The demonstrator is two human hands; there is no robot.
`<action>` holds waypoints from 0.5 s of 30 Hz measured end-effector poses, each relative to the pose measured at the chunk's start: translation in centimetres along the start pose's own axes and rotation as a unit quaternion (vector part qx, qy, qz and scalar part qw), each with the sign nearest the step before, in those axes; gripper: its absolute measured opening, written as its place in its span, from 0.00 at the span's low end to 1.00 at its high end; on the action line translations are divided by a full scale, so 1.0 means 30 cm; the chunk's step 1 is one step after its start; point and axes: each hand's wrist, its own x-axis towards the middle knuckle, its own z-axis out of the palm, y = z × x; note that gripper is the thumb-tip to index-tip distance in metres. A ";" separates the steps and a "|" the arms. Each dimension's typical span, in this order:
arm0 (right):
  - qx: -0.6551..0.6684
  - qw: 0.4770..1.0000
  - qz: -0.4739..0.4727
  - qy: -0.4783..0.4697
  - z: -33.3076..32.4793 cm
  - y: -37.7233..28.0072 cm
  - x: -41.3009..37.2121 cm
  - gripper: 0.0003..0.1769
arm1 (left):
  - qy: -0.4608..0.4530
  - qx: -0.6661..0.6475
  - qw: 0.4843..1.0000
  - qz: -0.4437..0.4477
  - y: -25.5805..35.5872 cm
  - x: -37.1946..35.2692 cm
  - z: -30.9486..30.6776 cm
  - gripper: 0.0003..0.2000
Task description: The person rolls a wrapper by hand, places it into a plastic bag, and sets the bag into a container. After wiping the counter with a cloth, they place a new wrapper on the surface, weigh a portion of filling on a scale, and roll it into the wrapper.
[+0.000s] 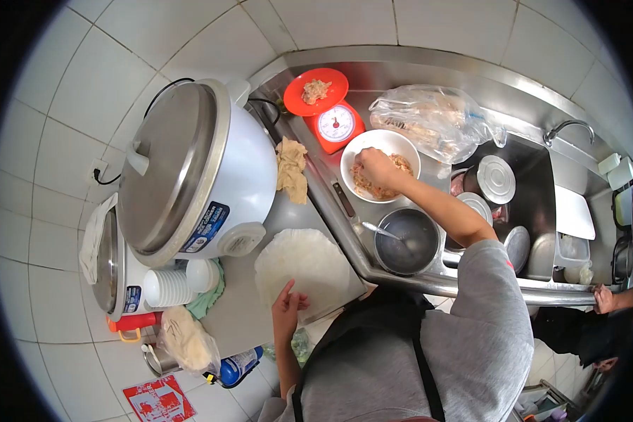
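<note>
My right hand [374, 169] is down in a white bowl [346, 158] of minced meat mixture [401, 163]. Its fingers curl into the mixture and their tips are hidden. My left hand [286, 306] is at the near edge of a round stack of thin, pale wrapper sheets [302, 264], index finger stretched out, holding nothing visible. Behind the bowl stands a red kitchen scale [336, 123]; a lump of the mixture [316, 91] lies on its pan [295, 100].
A metal bowl [404, 243] with a spoon and a knife [343, 200] lie on the counter. Right are a bagged item [436, 116] and a sink [534, 169] holding pots. Large cookers [246, 162] and stacked white cups [167, 288] stand left. Another person's hand [603, 299] grips the rail.
</note>
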 end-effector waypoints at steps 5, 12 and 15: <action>0.175 0.983 0.061 0.011 -0.019 0.050 0.011 0.07 | -0.001 0.002 1.000 0.003 -0.009 0.001 0.002 0.20; 0.329 0.942 0.056 0.026 -0.277 -0.006 0.188 0.11 | 0.025 0.006 1.000 0.008 -0.001 -0.007 -0.008 0.20; 0.227 0.967 0.020 0.116 -0.291 0.007 0.429 0.07 | 0.046 -0.008 0.999 0.010 -0.006 -0.025 -0.018 0.20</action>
